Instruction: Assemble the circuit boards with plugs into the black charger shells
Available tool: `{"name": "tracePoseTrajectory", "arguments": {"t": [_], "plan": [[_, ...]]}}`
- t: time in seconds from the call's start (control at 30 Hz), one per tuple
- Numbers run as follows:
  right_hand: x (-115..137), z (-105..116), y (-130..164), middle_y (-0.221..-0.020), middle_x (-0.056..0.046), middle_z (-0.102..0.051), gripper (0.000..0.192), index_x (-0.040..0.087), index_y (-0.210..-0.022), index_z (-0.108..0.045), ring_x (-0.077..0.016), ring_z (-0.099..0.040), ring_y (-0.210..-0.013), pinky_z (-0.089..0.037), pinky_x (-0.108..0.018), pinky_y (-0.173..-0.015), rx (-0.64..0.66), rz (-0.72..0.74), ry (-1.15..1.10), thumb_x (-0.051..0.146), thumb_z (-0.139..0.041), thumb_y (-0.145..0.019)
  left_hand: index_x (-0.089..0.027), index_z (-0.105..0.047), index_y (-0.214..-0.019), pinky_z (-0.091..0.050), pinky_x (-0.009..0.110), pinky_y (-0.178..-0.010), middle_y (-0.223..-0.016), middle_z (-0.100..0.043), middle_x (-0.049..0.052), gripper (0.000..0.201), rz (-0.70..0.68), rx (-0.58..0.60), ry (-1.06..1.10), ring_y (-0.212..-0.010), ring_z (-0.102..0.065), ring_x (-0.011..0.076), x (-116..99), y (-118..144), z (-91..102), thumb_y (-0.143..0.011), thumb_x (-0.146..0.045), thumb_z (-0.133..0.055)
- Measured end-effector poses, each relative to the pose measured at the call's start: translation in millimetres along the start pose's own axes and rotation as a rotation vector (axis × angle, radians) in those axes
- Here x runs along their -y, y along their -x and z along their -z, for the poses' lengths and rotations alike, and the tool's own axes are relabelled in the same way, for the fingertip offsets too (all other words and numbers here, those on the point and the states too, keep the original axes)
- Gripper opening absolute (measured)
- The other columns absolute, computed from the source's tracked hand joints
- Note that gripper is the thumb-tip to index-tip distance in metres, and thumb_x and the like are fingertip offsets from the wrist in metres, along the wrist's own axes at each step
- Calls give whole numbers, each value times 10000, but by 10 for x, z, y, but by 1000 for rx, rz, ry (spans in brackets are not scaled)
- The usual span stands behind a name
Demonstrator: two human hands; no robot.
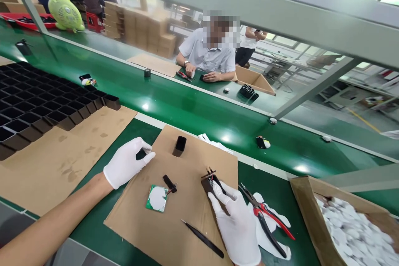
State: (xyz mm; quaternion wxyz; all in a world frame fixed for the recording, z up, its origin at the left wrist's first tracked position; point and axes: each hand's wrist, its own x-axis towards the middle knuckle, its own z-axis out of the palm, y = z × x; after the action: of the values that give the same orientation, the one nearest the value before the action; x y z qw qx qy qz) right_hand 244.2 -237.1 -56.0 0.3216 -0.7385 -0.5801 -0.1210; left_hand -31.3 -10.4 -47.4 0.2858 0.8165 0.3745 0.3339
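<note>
My left hand (pixel 129 161), in a white glove, hovers near the left edge of a cardboard sheet (pixel 187 216), thumb and fingers apart with nothing between them. Gloved too, my right hand (pixel 235 216) grips a black plastic case (pixel 208 183) with wires and small metal parts sticking out of its end. On the cardboard lies a green circuit board (pixel 157 198) with a white round pad, joined to a small black part (pixel 170 183). Beyond them stands an open black box (pixel 179 146). Black tweezers (pixel 203 238) rest nearer to me, left of my right hand.
Red-and-black pliers (pixel 264 212) lie right of my right hand on a white glove. A carton (pixel 307 216) holds many white pads. Rows of black boxes (pixel 52 104) fill the left. A green conveyor (pixel 193 108) carries small parts; a co-worker (pixel 207 54) sits across it.
</note>
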Motion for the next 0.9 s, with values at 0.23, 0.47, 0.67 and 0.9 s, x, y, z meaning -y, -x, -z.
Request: {"name": "tracePoseTrajectory", "arguments": {"t": [0.23, 0.47, 0.67, 0.9], "plan": [[30, 84, -144, -1094, -48, -787, 361, 255, -1387, -681, -208, -808, -966, -663, -317, -864, 78, 42, -11, 312, -623, -1035, -244, -678, -961, -572, 361, -852, -956, -731, 18, 208, 6, 37, -30, -903, -716, 223, 25, 18, -5, -994, -439, -614], [-25, 41, -37, -1133, -73, -810, 366, 226, -1350, -656, -252, -819, -978, -674, -386, -912, -34, 15, 34, 395, -668, -1026, -245, -673, -974, -555, 366, -871, -991, -727, 15, 240, 15, 56, -53, -940, -709, 228, 91, 39, -24, -1008, -473, -607], [-55, 8, 4, -1123, -58, -804, 206, 263, -1233, -686, -208, -816, -971, -677, -348, -908, -71, 103, 10, 313, -670, -1034, -242, -675, -956, -550, 368, -860, -975, -723, 14, 248, 14, 56, -58, -927, -705, 227, 64, 42, 6, -1007, -473, -602], [1, 40, -44, -1141, -94, -801, 143, 244, -1117, -652, -228, -816, -974, -682, -368, -848, -128, 116, 61, 329, -698, -1013, -245, -677, -970, -545, 351, -865, -987, -714, 5, 223, 2, 51, -51, -923, -708, 218, 70, 45, -10, -1008, -454, -611]]}}
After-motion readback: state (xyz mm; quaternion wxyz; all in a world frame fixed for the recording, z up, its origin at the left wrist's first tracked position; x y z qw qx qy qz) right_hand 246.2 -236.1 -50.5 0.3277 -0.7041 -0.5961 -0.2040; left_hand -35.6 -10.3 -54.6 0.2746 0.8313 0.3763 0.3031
